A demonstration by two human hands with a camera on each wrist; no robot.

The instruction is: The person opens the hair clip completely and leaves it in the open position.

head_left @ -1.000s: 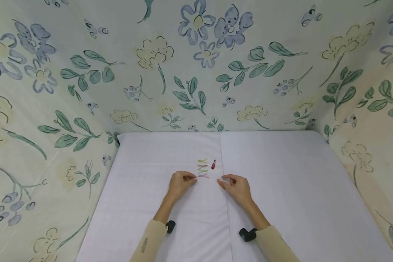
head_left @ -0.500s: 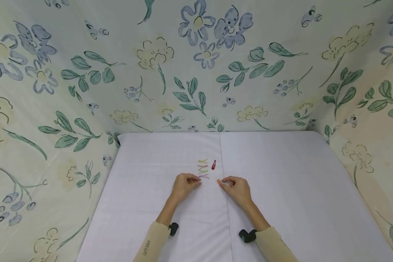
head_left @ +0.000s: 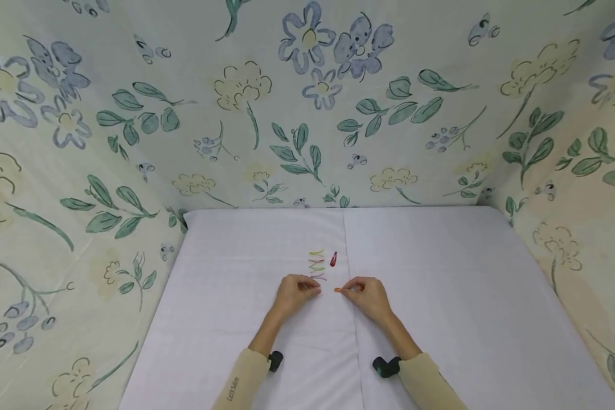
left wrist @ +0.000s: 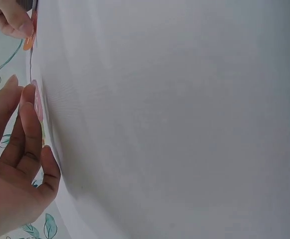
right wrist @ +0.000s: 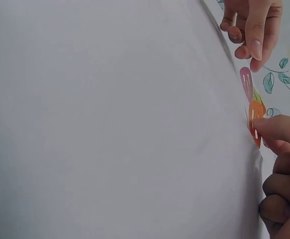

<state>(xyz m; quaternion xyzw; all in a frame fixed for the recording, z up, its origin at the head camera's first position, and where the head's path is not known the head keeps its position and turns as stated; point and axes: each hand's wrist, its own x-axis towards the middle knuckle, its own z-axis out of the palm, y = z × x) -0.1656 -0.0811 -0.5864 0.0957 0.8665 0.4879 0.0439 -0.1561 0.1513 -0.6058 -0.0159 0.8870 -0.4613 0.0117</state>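
My right hand (head_left: 371, 297) pinches an orange snap hair clip (head_left: 337, 290) between thumb and fingertips; its slotted face shows in the right wrist view. Across a small gap, my left hand (head_left: 293, 296) has its fingers loosely bent and holds nothing. Just beyond its fingertips lies a purple-pink snap hair clip (head_left: 319, 277), nearest in a short column on the white cloth. Farther up that column are a green clip (head_left: 316, 269), a reddish clip (head_left: 316, 261) and a yellow clip (head_left: 316, 253), their ends splayed. To their right lies a red snap clip (head_left: 333, 259).
White cloth (head_left: 420, 256) covers the table, with a seam (head_left: 357, 341) running down near its middle. Floral fabric (head_left: 307, 142) hangs behind and at both sides. Dark wrist cameras (head_left: 386, 367) sit at both cuffs.
My left hand has moved right and slightly nearer to me, closer to the right hand. The orange hair clip has shifted a little left and nearer, and now points left.
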